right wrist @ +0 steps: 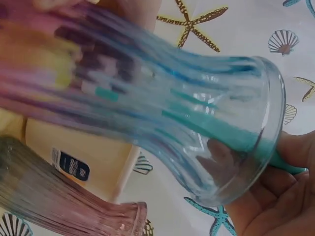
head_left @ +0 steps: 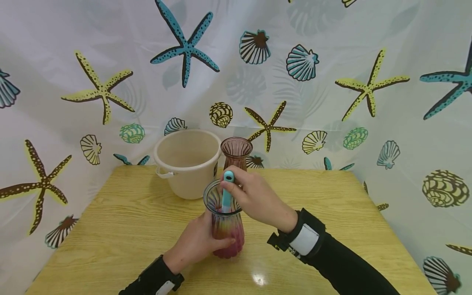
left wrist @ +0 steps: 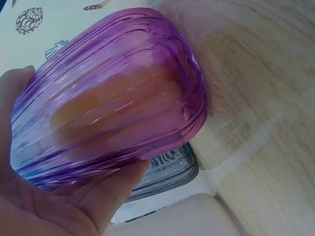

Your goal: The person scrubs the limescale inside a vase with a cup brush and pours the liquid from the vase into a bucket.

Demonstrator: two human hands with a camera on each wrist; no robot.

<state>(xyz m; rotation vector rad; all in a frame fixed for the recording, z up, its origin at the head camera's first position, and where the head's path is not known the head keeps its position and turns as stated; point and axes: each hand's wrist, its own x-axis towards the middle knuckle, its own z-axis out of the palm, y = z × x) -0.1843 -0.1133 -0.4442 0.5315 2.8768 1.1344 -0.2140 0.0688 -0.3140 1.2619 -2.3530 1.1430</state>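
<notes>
My left hand [head_left: 195,241] grips a ribbed glass vase [head_left: 237,235], clear bluish at its flared mouth and pink-purple toward the base. In the head view the vase stands upright over the table. My right hand [head_left: 258,196] pinches the teal handle [head_left: 226,198] of a bottle brush at the vase mouth. The brush reaches down inside, and its orange-yellow sponge head [left wrist: 118,101] shows through the glass in the left wrist view. Up close in the right wrist view, the teal handle [right wrist: 216,125] passes through the rim beside the fingers.
A cream bucket [head_left: 177,180] with a handle stands at the back left of the wooden table [head_left: 129,229]. Beside it, behind my right hand, is a second vase [head_left: 237,148], brownish pink. A curtain [head_left: 324,106] with starfish and shells hangs around the table.
</notes>
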